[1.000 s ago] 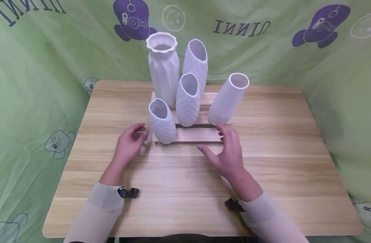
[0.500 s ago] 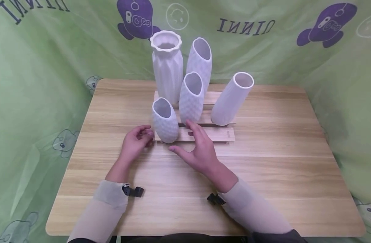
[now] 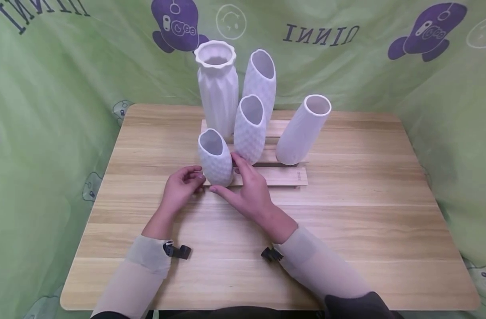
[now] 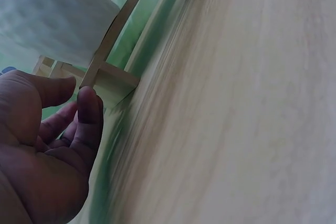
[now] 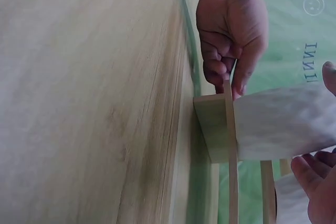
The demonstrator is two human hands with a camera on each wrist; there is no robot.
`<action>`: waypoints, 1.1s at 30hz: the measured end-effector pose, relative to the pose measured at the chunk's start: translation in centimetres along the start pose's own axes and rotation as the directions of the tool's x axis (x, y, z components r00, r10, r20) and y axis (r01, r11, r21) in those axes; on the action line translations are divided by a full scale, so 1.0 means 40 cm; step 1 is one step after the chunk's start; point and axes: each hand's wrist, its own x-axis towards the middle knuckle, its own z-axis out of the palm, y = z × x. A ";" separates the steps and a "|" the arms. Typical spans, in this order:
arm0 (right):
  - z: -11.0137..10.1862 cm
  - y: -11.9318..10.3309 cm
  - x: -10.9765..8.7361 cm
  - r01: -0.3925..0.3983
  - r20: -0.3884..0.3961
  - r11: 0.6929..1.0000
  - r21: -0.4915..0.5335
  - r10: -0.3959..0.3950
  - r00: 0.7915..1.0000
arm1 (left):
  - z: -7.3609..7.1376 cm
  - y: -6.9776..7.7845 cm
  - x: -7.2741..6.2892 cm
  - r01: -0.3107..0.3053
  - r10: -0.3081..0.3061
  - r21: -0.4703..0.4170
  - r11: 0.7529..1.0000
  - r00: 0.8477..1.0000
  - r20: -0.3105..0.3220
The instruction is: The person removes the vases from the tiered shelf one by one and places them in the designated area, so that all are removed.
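Note:
A short white dimpled vase with a slanted mouth stands at the left end of the front slat of a low, stepped wooden rack. My left hand pinches that slat's end between thumb and fingers, as the right wrist view shows. Around the short vase reaches my right hand, thumb in front of its base and fingers along its right side. In the right wrist view, the thumb stands just off the vase, while the fingertips are right at its wall. Behind is a taller dimpled vase.
On the rack also stand a fluted vase with a wavy rim, another slanted-mouth vase at the back, and a smooth, leaning cylindrical vase at right. The wooden table meets green printed cloth behind.
My right hand has moved left from beside the cylindrical vase to the short vase. My left hand has shifted slightly right, onto the rack's front slat.

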 end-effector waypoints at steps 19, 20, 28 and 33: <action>0.020 0.000 0.020 -0.012 -0.031 0.992 -0.123 0.009 0.999 | 0.007 0.002 0.004 -0.026 0.028 0.075 0.997 0.999 -0.026; 0.020 0.000 0.019 -0.007 -0.032 0.993 -0.119 0.004 0.999 | 0.007 0.001 0.004 -0.029 0.031 0.074 0.997 0.999 -0.026; 0.010 -0.007 0.012 0.011 -0.042 0.995 -0.096 -0.015 0.999 | 0.009 0.000 0.002 -0.027 0.029 0.062 0.998 0.999 -0.036; 0.000 -0.005 0.000 0.029 -0.073 0.998 -0.061 -0.034 0.997 | 0.009 -0.001 0.005 -0.023 0.026 0.072 0.997 0.999 -0.032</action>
